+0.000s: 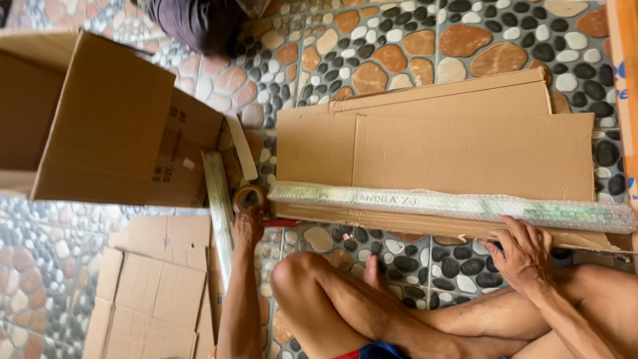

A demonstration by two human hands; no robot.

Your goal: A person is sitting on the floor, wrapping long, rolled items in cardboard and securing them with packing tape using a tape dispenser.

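Pebble-patterned floor tiles (399, 46) carry 1 flattened brown cardboard sheet (465, 146), and along its near edge lies 1 long bubble-wrapped tube (452, 203), its long axis running left to right. Your right hand (525, 256) is nearer, fingers spread on the cardboard edge just below the tube. Your left hand (247, 226) grips 1 brown tape roll (247, 197) off the tube's left end.

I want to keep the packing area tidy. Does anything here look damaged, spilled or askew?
Nothing is spilled or visibly torn. The bubble-wrapped long item lies straight along the flattened cardboard sheet; the right hand rests on that sheet's edge, and the left hand touches the tape roll.
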